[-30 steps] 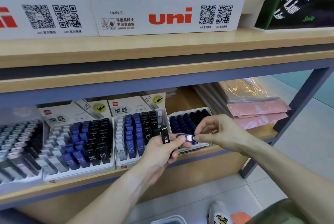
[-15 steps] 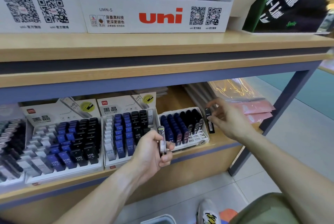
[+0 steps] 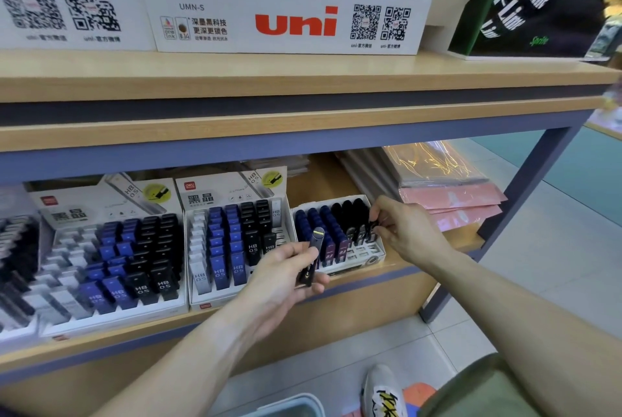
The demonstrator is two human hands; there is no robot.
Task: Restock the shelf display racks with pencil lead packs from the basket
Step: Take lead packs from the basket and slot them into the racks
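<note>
The left hand [image 3: 286,277] grips 1 dark lead pack [image 3: 311,256] upright, its fingers curled round the body, the yellow-tipped cap poking out at 12 o'clock; writing on its body is too small to read. It hovers in front of the lower shelf [image 3: 447,243], between the middle rack [image 3: 235,238] and the small rack [image 3: 336,231].

At 3 o'clock of that hand, the right hand [image 3: 409,231] reaches to the small rack's right end, its fingers pinched on a black pack [image 3: 373,227] standing in the rightmost row. This rack carries blue packs on its left and black ones on its right; 2 front packs read "0.3", and its front slots stand open.

The middle rack's header shows a red "deli" badge, Chinese characters and "HB 0.5"; its white, blue and black packs are marked "HB 0.5". At its 9 o'clock the left rack [image 3: 111,258] carries the same header and labels.

On the upper shelf [image 3: 303,80] a white display [image 3: 286,16] reads "uni" in red, "UMN-S", with QR codes. A basket [image 3: 296,405] rim shows at 6 o'clock, on the floor beside a shoe [image 3: 383,393].
</note>
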